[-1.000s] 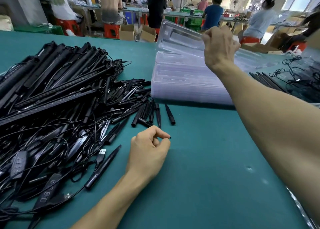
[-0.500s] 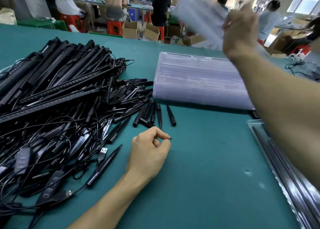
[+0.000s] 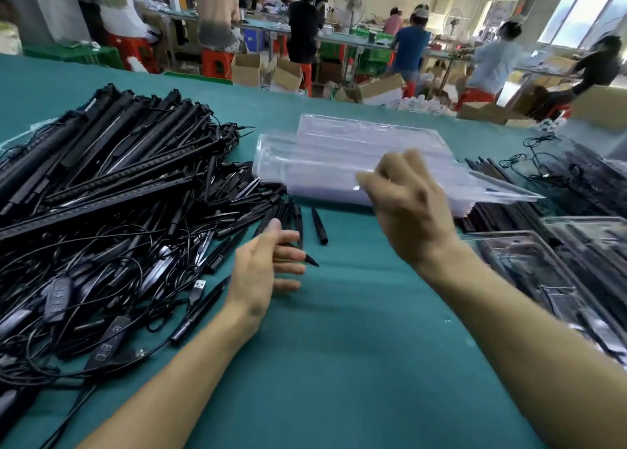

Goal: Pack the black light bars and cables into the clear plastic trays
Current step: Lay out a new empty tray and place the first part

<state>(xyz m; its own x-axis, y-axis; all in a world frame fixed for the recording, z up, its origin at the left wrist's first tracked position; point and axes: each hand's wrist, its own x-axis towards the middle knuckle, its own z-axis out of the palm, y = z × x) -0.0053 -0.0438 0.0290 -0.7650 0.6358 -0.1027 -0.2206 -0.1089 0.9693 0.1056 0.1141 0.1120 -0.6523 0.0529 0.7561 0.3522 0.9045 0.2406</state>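
Motion blur smears the right hand [image 3: 412,204] and the clear tray [image 3: 492,188] it holds, hiding the fingers' grip. The pile of black light bars [image 3: 101,177] runs off the left edge.

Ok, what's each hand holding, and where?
Right hand pinches a clear tray by its near edge. Left hand: fingers straight, black piece beside them, grip unclear.

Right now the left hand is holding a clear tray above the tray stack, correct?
Not quite: the right hand holds the clear tray above the tray stack. The head view shows the left hand open, low by the loose black pieces.
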